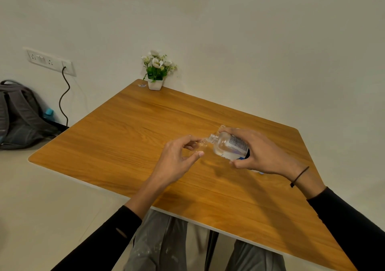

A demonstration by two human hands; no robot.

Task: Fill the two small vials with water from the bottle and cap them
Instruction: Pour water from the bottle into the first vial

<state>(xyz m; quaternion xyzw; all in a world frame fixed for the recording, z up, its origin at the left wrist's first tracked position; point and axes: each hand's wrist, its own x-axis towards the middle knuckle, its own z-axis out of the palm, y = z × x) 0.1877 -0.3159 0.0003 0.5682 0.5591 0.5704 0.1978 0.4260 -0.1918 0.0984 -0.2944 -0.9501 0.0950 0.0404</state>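
Note:
My right hand grips a clear plastic bottle with a white and blue label, tipped on its side with its open neck pointing left. The bottle holds a little water. My left hand pinches a small clear vial between thumb and fingers, right at the bottle's mouth. Both are held above the wooden table. A small blue and white object peeks out on the table under my right hand. The second vial is not visible.
A white pot of artificial flowers stands at the table's far corner against the wall, with a small clear scrap beside it. A grey backpack lies on the floor to the left, below a wall socket with a cable.

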